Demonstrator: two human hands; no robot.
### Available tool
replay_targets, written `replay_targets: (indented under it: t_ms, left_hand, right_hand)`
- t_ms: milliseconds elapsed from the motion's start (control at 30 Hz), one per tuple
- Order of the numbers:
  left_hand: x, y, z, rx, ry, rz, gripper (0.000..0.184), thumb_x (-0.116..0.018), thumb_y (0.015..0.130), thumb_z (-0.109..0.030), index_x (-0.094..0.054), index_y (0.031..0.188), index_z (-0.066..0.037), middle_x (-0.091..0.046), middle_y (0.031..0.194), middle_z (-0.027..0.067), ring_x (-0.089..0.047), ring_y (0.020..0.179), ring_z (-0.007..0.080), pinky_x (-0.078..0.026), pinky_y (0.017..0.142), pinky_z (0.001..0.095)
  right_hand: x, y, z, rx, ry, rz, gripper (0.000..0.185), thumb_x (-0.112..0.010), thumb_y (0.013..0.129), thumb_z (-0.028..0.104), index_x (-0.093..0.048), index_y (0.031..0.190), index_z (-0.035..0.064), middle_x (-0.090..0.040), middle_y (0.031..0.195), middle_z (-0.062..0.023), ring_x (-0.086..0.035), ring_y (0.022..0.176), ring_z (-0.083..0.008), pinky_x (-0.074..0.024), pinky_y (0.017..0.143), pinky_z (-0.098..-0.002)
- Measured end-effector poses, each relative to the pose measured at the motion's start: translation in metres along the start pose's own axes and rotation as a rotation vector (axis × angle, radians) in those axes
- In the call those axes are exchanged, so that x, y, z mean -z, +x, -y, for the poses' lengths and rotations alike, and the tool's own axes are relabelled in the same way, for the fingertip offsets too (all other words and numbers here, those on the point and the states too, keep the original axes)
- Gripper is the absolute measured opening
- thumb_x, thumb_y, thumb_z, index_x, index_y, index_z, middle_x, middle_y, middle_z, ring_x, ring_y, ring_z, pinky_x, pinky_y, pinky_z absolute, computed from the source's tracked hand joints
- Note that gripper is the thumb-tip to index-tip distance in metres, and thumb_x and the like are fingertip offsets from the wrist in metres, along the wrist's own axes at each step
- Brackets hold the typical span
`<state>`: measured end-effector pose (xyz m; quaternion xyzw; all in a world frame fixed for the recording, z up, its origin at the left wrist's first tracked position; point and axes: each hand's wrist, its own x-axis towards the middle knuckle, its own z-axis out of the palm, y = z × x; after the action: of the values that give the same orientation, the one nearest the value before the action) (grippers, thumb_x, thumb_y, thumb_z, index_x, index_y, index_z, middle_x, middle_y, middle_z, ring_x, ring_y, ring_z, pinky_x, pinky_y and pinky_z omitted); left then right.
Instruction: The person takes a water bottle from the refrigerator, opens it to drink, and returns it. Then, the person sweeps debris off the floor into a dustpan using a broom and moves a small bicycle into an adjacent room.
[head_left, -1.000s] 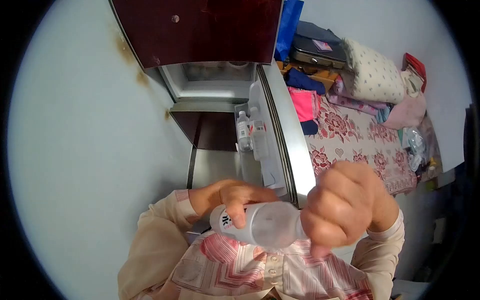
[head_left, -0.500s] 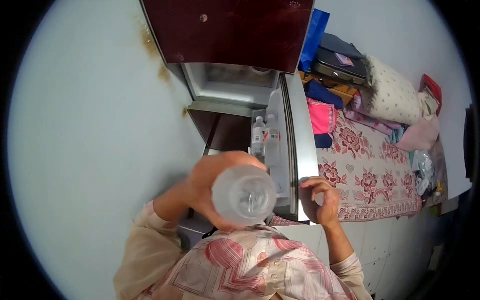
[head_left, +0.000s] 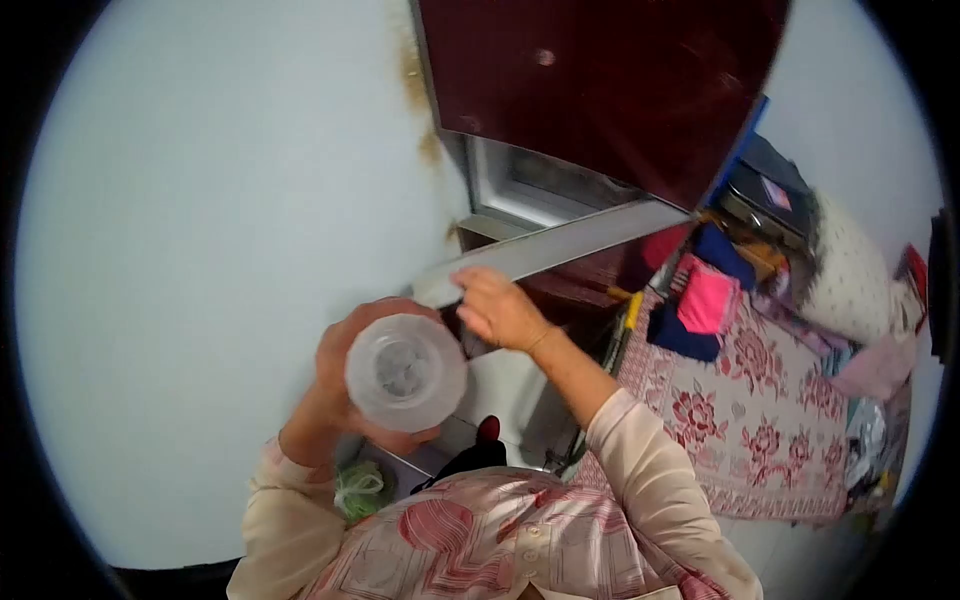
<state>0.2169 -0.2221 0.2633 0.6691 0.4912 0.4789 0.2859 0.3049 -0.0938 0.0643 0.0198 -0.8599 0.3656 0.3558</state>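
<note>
Fingers of the left hand (head_left: 335,350) wrap the translucent plastic bottle (head_left: 408,375), end-on to my camera. Right hand (head_left: 503,312) has loosely spread fingers by the lower refrigerator door (head_left: 560,247); contact I cannot tell. Since 0.5 seconds ago this door swings nearer closed, so access inside seems reduced.
</note>
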Motion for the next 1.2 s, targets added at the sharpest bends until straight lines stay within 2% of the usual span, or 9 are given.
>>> replay_targets:
  t_ms: [33,100,267,367,433,467,633,833,1200]
  left_hand:
    - [0.005,0.002,0.004,-0.018,0.075,-0.026,0.069,-0.084,0.043,-0.026,-0.049,0.096,0.000,-0.061,0.082,0.0141,-0.061,0.074,0.0231,-0.049,0.065,0.0328]
    - [0.022,0.005,0.016,-0.194,0.327,-0.156,0.071,-0.082,0.047,-0.028,-0.049,0.102,0.003,-0.059,0.092,0.0154,-0.060,0.080,0.0259,-0.049,0.069,0.0335]
    - [0.020,0.014,-0.026,-0.421,0.396,-0.291,0.067,-0.080,0.056,-0.027,-0.048,0.106,0.005,-0.058,0.096,0.0187,-0.060,0.083,0.0304,-0.050,0.069,0.0367]
    - [0.010,0.010,-0.048,-0.334,0.642,-0.144,0.055,-0.075,0.063,-0.021,-0.048,0.104,0.005,-0.059,0.092,0.0191,-0.061,0.080,0.0315,-0.051,0.066,0.0377]
    - [-0.006,0.016,-0.060,-0.432,0.586,-0.166,0.045,-0.071,0.067,-0.014,-0.049,0.102,0.006,-0.059,0.089,0.0192,-0.062,0.077,0.0316,-0.052,0.064,0.0381]
    - [-0.021,0.020,-0.061,-0.553,0.519,-0.319,0.040,-0.069,0.068,-0.010,-0.050,0.098,0.008,-0.059,0.086,0.0196,-0.062,0.075,0.0324,-0.053,0.063,0.0370]
    - [-0.031,0.022,-0.097,-0.721,0.581,-0.362,0.028,-0.064,0.069,-0.002,-0.051,0.091,0.010,-0.058,0.085,0.0209,-0.061,0.074,0.0325,-0.053,0.063,0.0360]
    - [-0.022,0.020,-0.121,-0.818,0.668,-0.367,0.027,-0.065,0.067,-0.001,-0.051,0.089,0.008,-0.058,0.084,0.0209,-0.060,0.074,0.0323,-0.053,0.066,0.0374]
    - [-0.006,0.035,-0.118,-0.921,0.779,-0.377,0.032,-0.066,0.067,-0.002,-0.046,0.091,0.005,-0.057,0.084,0.0208,-0.060,0.076,0.0325,-0.053,0.070,0.0422]
  right_hand:
    - [-0.008,0.016,-0.020,-0.001,-0.028,-0.011,0.020,-0.056,0.078,0.019,-0.054,0.078,-0.0008,-0.054,0.107,-0.0189,-0.048,0.102,-0.0362,-0.0373,0.091,-0.0412]
    - [-0.019,0.044,-0.054,-0.068,-0.101,-0.061,0.020,-0.056,0.079,0.019,-0.055,0.077,-0.0012,-0.054,0.106,-0.0192,-0.048,0.102,-0.0361,-0.0373,0.091,-0.0413]
    - [-0.010,0.080,-0.062,-0.072,-0.176,-0.155,0.020,-0.056,0.079,0.016,-0.055,0.075,-0.0033,-0.054,0.106,-0.0212,-0.048,0.101,-0.0376,-0.0372,0.088,-0.0431]
    - [0.001,0.082,-0.060,-0.049,-0.200,-0.200,0.020,-0.055,0.080,0.014,-0.053,0.071,-0.0040,-0.054,0.108,-0.0221,-0.048,0.101,-0.0392,-0.0364,0.088,-0.0434]
    - [0.016,0.065,-0.059,-0.061,-0.246,-0.186,0.022,-0.056,0.080,0.016,-0.053,0.070,-0.0045,-0.053,0.109,-0.0226,-0.047,0.102,-0.0389,-0.0361,0.089,-0.0435]
    - [0.023,0.057,-0.057,-0.093,-0.294,-0.161,0.024,-0.057,0.080,0.017,-0.054,0.070,-0.0050,-0.052,0.110,-0.0230,-0.047,0.103,-0.0385,-0.0358,0.090,-0.0436]
    - [0.029,0.049,-0.039,-0.073,-0.337,-0.110,0.027,-0.058,0.079,0.020,-0.054,0.068,-0.0045,-0.048,0.117,-0.0216,-0.043,0.108,-0.0379,-0.0335,0.093,-0.0430]
    - [0.019,0.065,-0.029,-0.009,-0.353,-0.100,0.027,-0.060,0.077,0.021,-0.055,0.067,-0.0034,-0.048,0.118,-0.0203,-0.042,0.109,-0.0364,-0.0334,0.092,-0.0427]
    - [0.025,0.051,-0.019,-0.096,-0.351,-0.110,0.025,-0.061,0.076,0.019,-0.055,0.067,-0.0035,-0.047,0.117,-0.0197,-0.041,0.109,-0.0366,-0.0330,0.093,-0.0425]
